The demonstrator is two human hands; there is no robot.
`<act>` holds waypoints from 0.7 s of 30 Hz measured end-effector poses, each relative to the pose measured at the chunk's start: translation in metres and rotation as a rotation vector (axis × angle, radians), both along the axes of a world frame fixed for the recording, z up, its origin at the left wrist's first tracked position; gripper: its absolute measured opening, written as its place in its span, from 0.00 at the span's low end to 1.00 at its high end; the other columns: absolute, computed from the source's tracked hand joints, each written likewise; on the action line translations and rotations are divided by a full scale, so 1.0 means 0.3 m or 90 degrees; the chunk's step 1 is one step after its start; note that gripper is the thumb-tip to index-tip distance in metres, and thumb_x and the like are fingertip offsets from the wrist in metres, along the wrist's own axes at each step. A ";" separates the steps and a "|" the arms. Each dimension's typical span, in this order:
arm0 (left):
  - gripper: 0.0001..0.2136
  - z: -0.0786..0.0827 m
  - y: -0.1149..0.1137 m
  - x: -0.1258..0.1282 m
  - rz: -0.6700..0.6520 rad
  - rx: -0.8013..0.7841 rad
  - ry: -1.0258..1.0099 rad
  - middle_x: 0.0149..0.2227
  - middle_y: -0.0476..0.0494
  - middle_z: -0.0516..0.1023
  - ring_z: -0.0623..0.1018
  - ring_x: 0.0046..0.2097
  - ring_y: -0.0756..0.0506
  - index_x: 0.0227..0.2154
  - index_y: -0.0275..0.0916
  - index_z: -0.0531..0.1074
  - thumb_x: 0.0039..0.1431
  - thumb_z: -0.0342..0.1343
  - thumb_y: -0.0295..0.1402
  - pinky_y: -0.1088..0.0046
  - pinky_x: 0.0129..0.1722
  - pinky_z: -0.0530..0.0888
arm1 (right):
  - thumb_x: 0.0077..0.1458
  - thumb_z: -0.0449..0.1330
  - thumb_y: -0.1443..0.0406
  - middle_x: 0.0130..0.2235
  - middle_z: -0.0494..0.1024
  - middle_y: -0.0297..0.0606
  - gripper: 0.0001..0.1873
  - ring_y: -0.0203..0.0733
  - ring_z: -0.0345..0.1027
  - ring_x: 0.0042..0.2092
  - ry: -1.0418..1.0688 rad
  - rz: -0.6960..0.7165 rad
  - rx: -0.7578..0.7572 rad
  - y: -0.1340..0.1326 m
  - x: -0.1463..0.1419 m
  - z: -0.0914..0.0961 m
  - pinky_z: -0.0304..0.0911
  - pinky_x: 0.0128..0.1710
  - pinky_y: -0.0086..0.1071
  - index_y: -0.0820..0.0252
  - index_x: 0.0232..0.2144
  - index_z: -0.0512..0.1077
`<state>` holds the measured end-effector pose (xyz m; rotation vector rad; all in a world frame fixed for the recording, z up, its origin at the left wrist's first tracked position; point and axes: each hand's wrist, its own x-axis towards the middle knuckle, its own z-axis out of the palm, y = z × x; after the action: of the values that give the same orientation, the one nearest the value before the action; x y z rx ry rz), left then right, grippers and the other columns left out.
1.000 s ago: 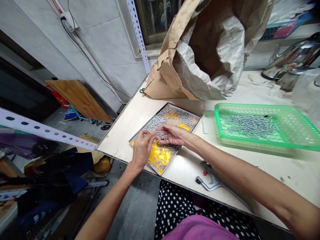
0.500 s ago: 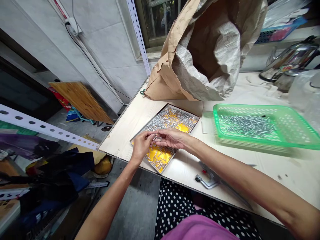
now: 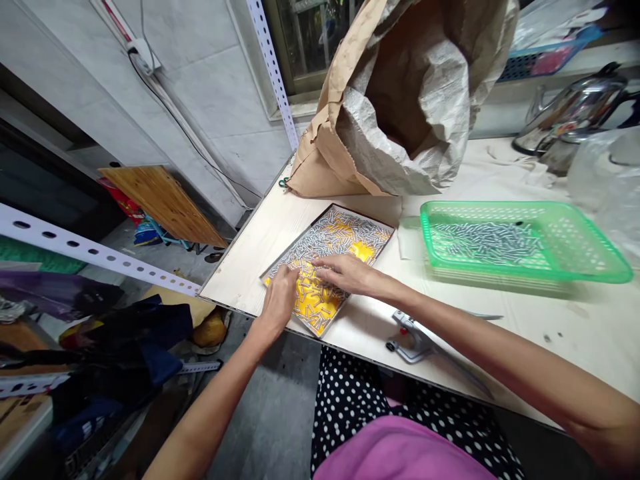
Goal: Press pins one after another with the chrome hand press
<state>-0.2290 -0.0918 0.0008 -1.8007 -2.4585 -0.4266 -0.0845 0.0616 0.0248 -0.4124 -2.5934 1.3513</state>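
I see shiny metal screws [image 3: 325, 241], a glossy plastic basket [image 3: 575, 240], a wrinkled matt paper sack [image 3: 327, 150] and a smooth wooden surface [image 3: 273, 227].

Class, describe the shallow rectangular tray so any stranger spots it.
On the pale table, find the brown paper sack. In front of it lies the tray of small silvery pieces; unlike the green plastic basket, it has a yellow bottom.

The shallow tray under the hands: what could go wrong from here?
The tray's near corner lies right at the front edge of the table; a nudge might tip it.

Its rim looks low and the small metal pieces are loose, so a sweep of the left hand or right hand could scatter some.

The right forearm crosses over the metal tool near the edge; it might knock it off.
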 end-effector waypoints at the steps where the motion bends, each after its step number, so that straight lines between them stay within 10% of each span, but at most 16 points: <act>1: 0.13 -0.001 -0.008 0.001 0.002 -0.046 0.035 0.35 0.42 0.71 0.72 0.36 0.45 0.38 0.36 0.75 0.63 0.44 0.23 0.71 0.36 0.71 | 0.60 0.56 0.63 0.52 0.77 0.43 0.17 0.49 0.69 0.54 0.010 0.015 0.034 0.003 0.028 0.011 0.60 0.56 0.45 0.59 0.50 0.75; 10: 0.13 -0.004 -0.001 0.037 -0.004 -0.221 0.107 0.36 0.32 0.73 0.74 0.40 0.38 0.27 0.34 0.73 0.56 0.46 0.16 0.66 0.37 0.72 | 0.64 0.52 0.59 0.47 0.79 0.42 0.17 0.46 0.72 0.47 0.071 -0.038 0.093 -0.013 0.399 0.051 0.66 0.48 0.40 0.55 0.49 0.75; 21: 0.08 0.092 0.071 0.067 -0.058 -0.132 -0.056 0.29 0.42 0.76 0.76 0.30 0.45 0.29 0.37 0.73 0.56 0.50 0.22 0.72 0.31 0.71 | 0.63 0.53 0.56 0.46 0.78 0.39 0.15 0.47 0.73 0.45 0.057 -0.369 0.178 -0.113 0.891 -0.102 0.70 0.43 0.40 0.49 0.48 0.73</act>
<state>-0.2088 -0.0704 0.0285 -2.0209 -2.5713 -0.2709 0.1829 0.0275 -0.0059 -0.9333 -2.2758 0.7823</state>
